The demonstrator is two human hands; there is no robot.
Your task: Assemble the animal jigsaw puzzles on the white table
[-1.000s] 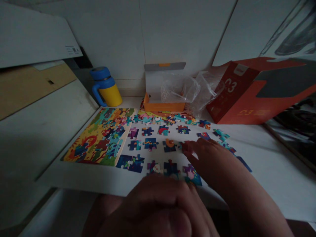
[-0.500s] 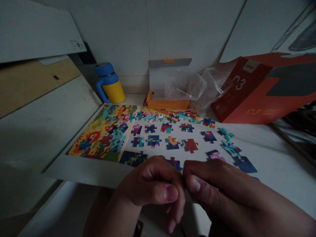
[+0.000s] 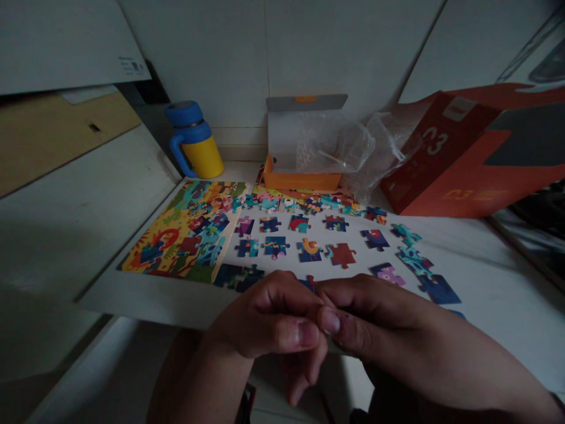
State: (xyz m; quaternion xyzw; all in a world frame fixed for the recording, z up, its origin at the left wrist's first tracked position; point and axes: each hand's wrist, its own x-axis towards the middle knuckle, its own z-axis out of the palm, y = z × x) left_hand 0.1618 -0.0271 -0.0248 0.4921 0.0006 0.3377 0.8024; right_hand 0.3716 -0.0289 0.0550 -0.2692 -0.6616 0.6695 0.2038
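My left hand [image 3: 282, 330] is in front of the table's near edge, its fingers curled and its thumb bent, with no object visible in it. My right hand [image 3: 375, 330] touches it from the right, thumb and forefinger pinched at the tip of the left forefinger. Just beyond the hands lie loose jigsaw pieces: a brown piece [image 3: 341, 255], a dark blue piece with an orange shape [image 3: 309, 250] and a purple-patterned piece [image 3: 387, 274]. One red and blue piece [image 3: 308, 284] is partly hidden behind my hands.
A colourful puzzle picture sheet [image 3: 163, 235] lies on the left. Behind the pieces stand a blue and yellow flask [image 3: 203, 153], an open orange box [image 3: 302, 181] with clear plastic wrapping [image 3: 375, 147], and a large red-orange box [image 3: 441, 159]. Joined blue pieces [image 3: 439, 288] lie at right.
My right hand has shifted slightly left, and its thumb and forefinger now close on the left forefinger's tip. The left hand's lower fingers have curled in a little. The view has tilted slightly.
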